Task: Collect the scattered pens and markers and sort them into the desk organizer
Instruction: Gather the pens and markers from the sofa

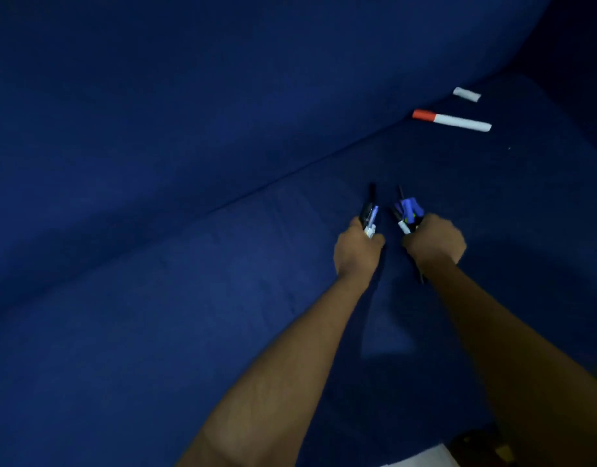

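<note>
Over the blue sofa, pens are clenched in the left hand and right hand; both bundles should be gripped firmly while the red-capped marker is reached.

A dark blue sofa fills nearly the whole view. Its seat cushion spreads across the lower part, and the backrest rises above the seat, meeting it along a slanting seam. Beyond the seat's bottom right edge lie a pale strip and a dark, blurred object with yellow patches.
</note>
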Demonstrator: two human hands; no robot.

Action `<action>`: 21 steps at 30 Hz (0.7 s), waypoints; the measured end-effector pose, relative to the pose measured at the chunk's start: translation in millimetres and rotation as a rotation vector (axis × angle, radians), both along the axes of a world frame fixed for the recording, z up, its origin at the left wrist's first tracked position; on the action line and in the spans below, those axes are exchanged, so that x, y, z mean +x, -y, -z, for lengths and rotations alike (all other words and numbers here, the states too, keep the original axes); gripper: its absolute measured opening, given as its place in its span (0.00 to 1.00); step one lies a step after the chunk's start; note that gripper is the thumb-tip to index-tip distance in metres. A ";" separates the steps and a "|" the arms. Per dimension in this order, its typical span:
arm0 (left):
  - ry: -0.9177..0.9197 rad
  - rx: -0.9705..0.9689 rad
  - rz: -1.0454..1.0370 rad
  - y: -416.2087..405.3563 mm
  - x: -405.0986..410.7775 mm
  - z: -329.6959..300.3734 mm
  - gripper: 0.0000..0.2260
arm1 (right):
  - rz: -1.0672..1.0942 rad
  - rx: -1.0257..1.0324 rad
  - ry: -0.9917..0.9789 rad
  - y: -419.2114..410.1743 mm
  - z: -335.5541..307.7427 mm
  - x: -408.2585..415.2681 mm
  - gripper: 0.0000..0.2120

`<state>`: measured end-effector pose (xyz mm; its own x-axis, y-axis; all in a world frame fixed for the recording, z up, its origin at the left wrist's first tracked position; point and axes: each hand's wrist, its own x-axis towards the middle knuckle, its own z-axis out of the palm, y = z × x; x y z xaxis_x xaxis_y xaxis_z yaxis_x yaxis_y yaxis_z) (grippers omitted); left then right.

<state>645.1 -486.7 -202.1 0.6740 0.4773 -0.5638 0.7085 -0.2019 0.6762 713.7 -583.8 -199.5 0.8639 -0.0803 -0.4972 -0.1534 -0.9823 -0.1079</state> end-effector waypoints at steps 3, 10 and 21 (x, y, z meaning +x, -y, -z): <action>-0.037 0.110 0.022 -3.9 34.6 10.5 0.12 | 0.009 -0.002 -0.039 -1.6 7.2 4.0 0.13; -0.409 -0.083 -0.059 -18.1 97.3 30.2 0.17 | -0.157 0.023 0.266 8.7 -0.4 53.9 0.11; -0.558 0.003 -0.068 -13.1 111.5 55.2 0.16 | -0.579 -0.187 0.255 -33.1 4.9 203.0 0.15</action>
